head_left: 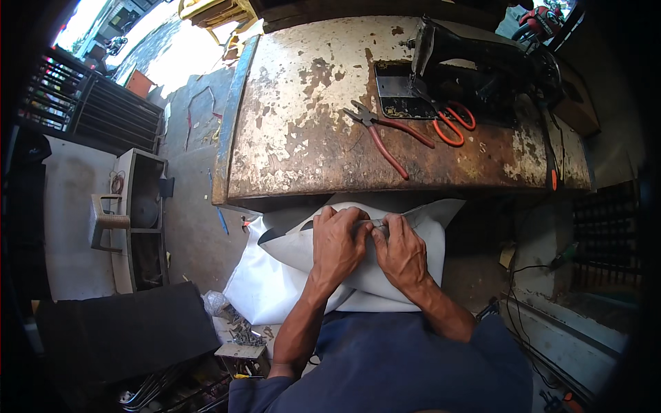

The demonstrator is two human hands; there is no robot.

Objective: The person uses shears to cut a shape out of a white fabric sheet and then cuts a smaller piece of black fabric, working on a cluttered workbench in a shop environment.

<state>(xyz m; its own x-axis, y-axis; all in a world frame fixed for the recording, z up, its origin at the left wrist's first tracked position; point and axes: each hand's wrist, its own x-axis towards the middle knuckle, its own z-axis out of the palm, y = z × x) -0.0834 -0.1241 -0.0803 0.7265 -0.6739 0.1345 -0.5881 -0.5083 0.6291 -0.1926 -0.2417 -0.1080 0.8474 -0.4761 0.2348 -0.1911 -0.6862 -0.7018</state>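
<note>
A large sheet of pale grey material (396, 282), fabric or vinyl, lies over my lap below the table's front edge. Both hands meet at its upper edge and pinch a fold there. My left hand (337, 241) has its fingers curled over the edge, thumb toward the right. Close beside it, my right hand (401, 251) presses the same edge between thumb and fingers. Anything small between the fingertips is hidden. To the left, a shiny white cloth (258, 282) hangs down next to the grey sheet.
The worn wooden table (296, 151) ahead bears red-handled pliers (385, 131), orange-handled scissors (451, 124) and a black sewing machine (475, 65). Metal bits (246, 335) lie low at the left, near a dark flat panel (131, 334). A cable (513, 296) hangs at the right.
</note>
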